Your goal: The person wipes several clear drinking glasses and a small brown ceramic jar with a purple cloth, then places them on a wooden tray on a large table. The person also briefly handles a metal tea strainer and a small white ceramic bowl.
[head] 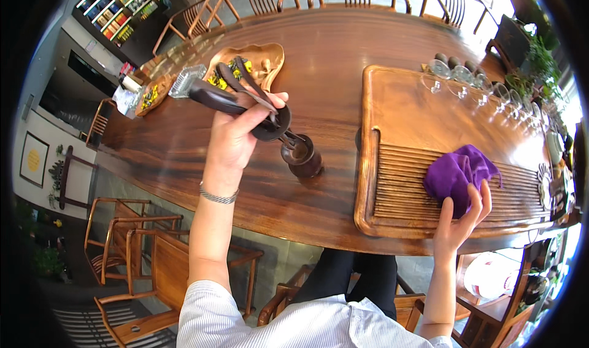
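My left hand (234,134) grips a set of dark wooden tea tools, among them a scoop (214,96), curved tongs (248,74) and a ring-shaped tea funnel (276,125). Their lower ends reach to the mouth of a dark wooden tool vase (305,161), which stands upright on the table. Whether they go inside is hard to make out. On the slatted part of a wooden tea tray (368,164) lies a bunched purple cloth (455,175). My right hand (460,224) has its thumb and fingers around the near edge of this cloth.
Beyond my left hand, a carved wooden tray (271,56) holds yellow and dark pieces, with a clear ribbed dish (186,81) beside it. Several glass cups (462,74) line the tea tray's far edge. Wooden chairs (156,265) stand around the large wooden table (322,40).
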Demonstrator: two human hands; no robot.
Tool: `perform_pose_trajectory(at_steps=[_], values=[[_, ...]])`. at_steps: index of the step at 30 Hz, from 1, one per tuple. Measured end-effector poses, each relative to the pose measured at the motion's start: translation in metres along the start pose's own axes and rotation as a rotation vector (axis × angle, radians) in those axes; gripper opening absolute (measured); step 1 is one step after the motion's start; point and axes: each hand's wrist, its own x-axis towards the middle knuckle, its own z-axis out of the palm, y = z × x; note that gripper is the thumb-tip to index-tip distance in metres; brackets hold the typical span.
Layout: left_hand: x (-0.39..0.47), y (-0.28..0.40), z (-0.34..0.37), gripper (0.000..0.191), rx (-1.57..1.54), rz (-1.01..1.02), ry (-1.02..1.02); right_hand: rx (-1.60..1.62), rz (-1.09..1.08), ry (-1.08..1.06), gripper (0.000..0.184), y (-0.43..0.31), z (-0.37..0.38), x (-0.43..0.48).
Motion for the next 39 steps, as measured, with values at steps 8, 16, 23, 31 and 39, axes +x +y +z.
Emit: perform_pose_trajectory(at_steps=[8, 16, 23, 31, 39], values=[[0.009, 0.020, -0.025, 0.029, -0.154, -0.172, 0.141, 0.159, 0.048, -0.419, 0.022, -0.069, 0.036, 0.042], [-0.016, 0.010, -0.051, 0.021, -0.324, -0.337, 0.372, 0.327, 0.263, -0.874, 0.018, -0.124, 0.061, 0.053], [-0.042, -0.023, -0.059, 0.011, -0.258, -0.646, 0.533, 0.379, 0.445, -1.004, 0.010, -0.149, 0.090, 0.042], [-0.070, -0.078, -0.037, 0.020, 0.127, -0.925, 0.578, 0.312, 0.772, -1.058, 0.026, -0.150, 0.148, 0.040], [-0.069, -0.074, -0.029, 0.045, 0.825, -0.762, 0.351, 0.327, 0.661, -0.992, 0.022, -0.158, 0.135, 0.048]])
